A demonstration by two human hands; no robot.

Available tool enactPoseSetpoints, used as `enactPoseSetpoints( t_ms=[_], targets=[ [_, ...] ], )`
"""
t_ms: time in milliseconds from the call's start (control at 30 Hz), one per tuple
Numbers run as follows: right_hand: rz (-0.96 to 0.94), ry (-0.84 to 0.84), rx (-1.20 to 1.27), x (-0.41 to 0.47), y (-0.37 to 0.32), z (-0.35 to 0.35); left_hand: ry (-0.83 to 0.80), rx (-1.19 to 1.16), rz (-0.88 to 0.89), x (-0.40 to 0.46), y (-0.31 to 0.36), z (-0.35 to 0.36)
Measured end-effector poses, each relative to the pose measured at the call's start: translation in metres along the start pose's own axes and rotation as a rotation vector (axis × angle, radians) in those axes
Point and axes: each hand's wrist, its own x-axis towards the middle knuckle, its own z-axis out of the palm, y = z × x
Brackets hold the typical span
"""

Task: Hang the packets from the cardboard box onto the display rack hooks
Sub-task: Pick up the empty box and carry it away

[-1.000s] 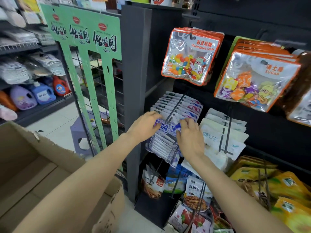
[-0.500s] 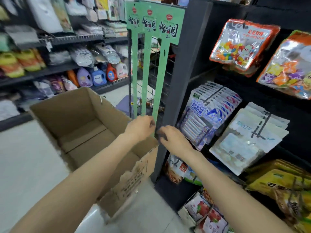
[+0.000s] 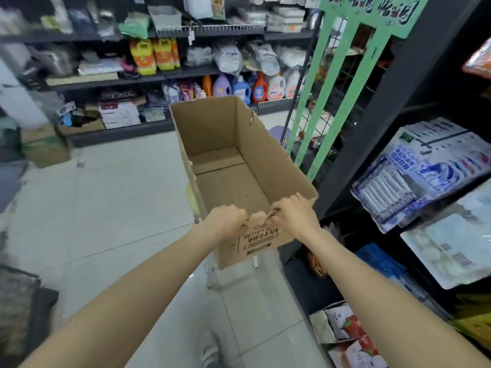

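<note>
The open cardboard box [image 3: 265, 152] stands in front of me, its brown bottom bare with no packets showing inside. My left hand [image 3: 225, 221] grips the near rim of the box, fingers curled over the edge. My right hand [image 3: 295, 215] grips the same rim just to the right, near the corner. On the dark display rack [image 3: 393, 107] at the right, a row of blue and white packets [image 3: 414, 168] hangs on a hook, with white packets [image 3: 457, 245] hanging below them.
A green-framed wire stand [image 3: 342, 83] rises just behind the box against the rack. Store shelves with detergent bottles [image 3: 255, 87] line the far wall. Another carton [image 3: 45, 147] sits on the tiled floor at left. More snack packets [image 3: 350, 338] fill the rack's bottom.
Both hands left the blue and white packets on the hook, swung left and down, and took hold of the box's near rim. My view turned left toward the box.
</note>
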Motion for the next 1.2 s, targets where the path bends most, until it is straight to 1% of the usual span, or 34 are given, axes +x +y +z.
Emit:
enactPoseSetpoints(
  t_ms=[67, 133, 267, 400, 500, 667, 733, 867, 967, 1100, 1200],
  targets=[
    [-0.054, 0.061, 0.031, 0.003, -0.019, 0.001, 0.104, 0.049, -0.017, -0.013, -0.021, 0.004],
    [-0.106, 0.050, 0.046, 0.014, -0.043, -0.001, 0.195, 0.035, -0.057, -0.025, -0.047, 0.005],
    [-0.263, 0.060, 0.149, 0.047, -0.101, -0.003, 0.280, -0.056, -0.136, -0.046, -0.114, 0.002],
    [-0.331, 0.128, 0.104, 0.093, -0.166, 0.003, 0.369, -0.087, -0.177, -0.063, -0.190, -0.004],
    [-0.368, 0.123, 0.001, 0.134, -0.214, 0.006, 0.412, -0.079, -0.187, -0.068, -0.250, -0.002],
    [-0.369, 0.101, -0.049, 0.208, -0.299, 0.016, 0.417, -0.080, -0.221, -0.069, -0.355, -0.009],
    [-0.374, 0.100, -0.053, 0.238, -0.329, 0.024, 0.387, -0.064, -0.241, -0.067, -0.396, -0.017],
    [-0.395, 0.024, 0.001, 0.292, -0.383, 0.040, 0.304, -0.091, -0.291, -0.065, -0.467, -0.020],
    [-0.454, -0.013, 0.001, 0.332, -0.423, 0.059, 0.251, -0.132, -0.305, -0.060, -0.518, -0.014],
    [-0.475, -0.103, 0.011, 0.393, -0.475, 0.085, 0.217, -0.198, -0.363, -0.044, -0.593, -0.002],
    [-0.471, -0.153, 0.040, 0.456, -0.506, 0.105, 0.209, -0.215, -0.381, -0.020, -0.660, 0.007]
  ],
)
